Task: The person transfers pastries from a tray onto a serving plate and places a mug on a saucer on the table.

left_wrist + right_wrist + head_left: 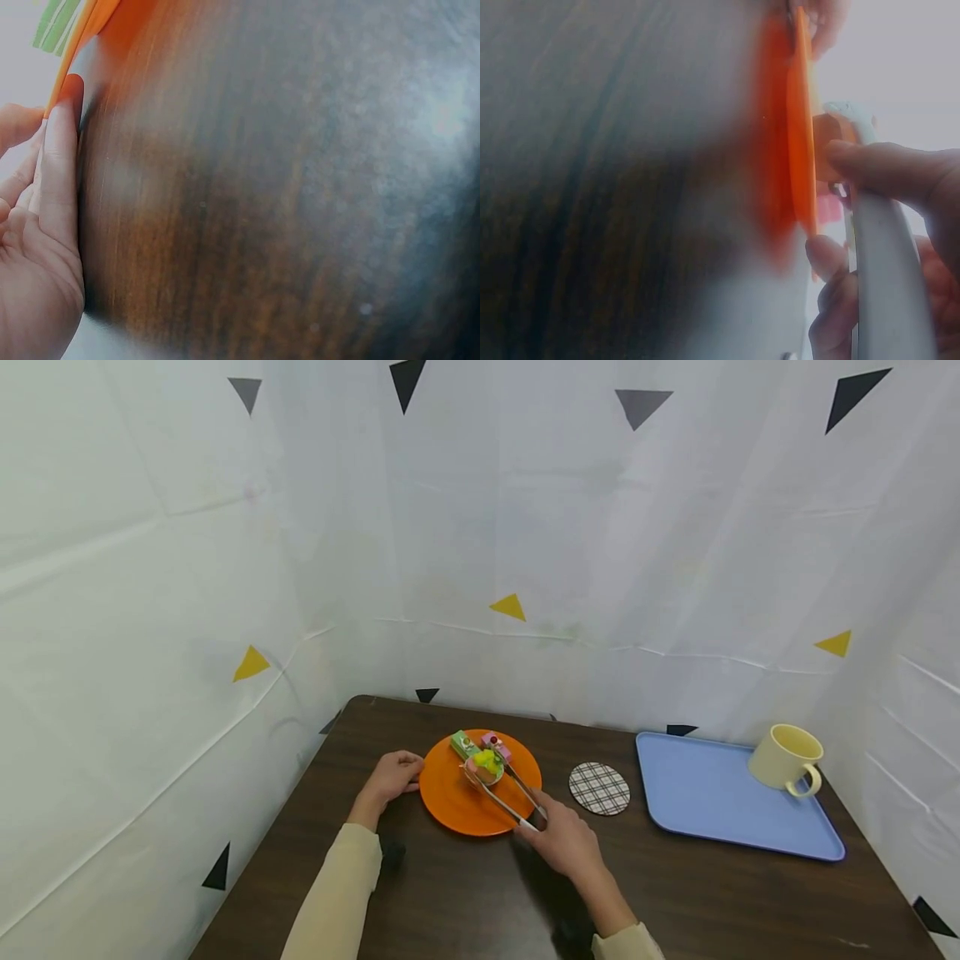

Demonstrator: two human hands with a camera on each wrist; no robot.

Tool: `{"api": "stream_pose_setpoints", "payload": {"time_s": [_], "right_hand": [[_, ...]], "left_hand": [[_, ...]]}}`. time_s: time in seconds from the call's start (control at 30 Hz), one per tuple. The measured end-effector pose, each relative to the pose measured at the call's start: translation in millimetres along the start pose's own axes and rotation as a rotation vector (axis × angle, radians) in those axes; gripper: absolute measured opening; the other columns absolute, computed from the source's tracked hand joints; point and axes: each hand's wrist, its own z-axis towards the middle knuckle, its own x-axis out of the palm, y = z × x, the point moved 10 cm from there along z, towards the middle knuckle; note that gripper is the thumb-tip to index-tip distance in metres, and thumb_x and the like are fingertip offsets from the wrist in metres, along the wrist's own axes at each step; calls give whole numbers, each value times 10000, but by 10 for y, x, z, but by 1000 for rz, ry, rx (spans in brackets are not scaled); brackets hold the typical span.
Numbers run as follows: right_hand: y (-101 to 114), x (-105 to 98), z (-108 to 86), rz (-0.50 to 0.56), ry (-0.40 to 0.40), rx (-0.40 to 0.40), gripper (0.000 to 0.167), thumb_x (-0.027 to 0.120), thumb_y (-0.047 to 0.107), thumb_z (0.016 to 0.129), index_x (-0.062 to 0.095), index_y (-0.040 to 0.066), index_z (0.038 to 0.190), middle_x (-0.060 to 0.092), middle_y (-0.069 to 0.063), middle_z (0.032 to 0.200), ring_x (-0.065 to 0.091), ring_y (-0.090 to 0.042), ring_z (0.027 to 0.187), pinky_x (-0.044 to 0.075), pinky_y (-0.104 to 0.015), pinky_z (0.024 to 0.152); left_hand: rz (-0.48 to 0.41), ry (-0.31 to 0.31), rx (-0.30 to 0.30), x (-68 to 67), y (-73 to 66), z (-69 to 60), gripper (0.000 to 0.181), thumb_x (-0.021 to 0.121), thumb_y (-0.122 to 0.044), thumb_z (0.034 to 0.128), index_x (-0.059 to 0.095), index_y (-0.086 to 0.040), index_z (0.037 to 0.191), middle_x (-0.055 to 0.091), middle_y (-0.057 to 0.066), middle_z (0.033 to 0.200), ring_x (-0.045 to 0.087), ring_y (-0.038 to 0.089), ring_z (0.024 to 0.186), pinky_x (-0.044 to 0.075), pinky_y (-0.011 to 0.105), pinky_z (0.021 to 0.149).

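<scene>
An orange plate (450, 802) lies on the dark table. My left hand (392, 779) pinches its left rim; in the left wrist view the thumb is above the rim (69, 60) and fingers are below. My right hand (567, 839) holds metal tongs (495, 795) over the plate's front right part. The tong tips stand on either side of a small toy cupcake (487, 767) with a yellow top; I cannot tell whether it is lifted. Behind it on the plate are a green toy cake (464, 744) and a pink toy cake (495, 743).
Right of the plate lies a round checked coaster (599, 788). Farther right is a blue tray (720, 802) bearing a pale yellow mug (776, 760) at its back right. A white curtain (562, 527) with triangles hangs behind the brown table (465, 902) and along its sides.
</scene>
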Motion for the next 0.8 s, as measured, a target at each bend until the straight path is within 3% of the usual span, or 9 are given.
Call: {"api": "stream_pose_setpoints", "payload": {"time_s": [0.27, 0.8], "right_hand": [[-12, 1, -14, 34, 5, 11, 713, 861, 444, 909, 601, 222, 1534, 627, 21, 841, 552, -175, 694, 378, -350, 585], [-62, -84, -227, 47, -18, 34, 705, 871, 412, 905, 602, 176, 1512, 638, 21, 833, 565, -168, 666, 400, -343, 560]], "left_hand": [[-3, -2, -10, -1, 22, 10, 340, 582, -244, 1128, 669, -13, 1363, 689, 194, 1373, 720, 266, 1177, 637, 358, 995], [2, 9, -9, -1, 39, 35, 343, 584, -246, 1129, 673, -11, 1362, 686, 188, 1356, 714, 252, 1148, 633, 367, 1007]]}}
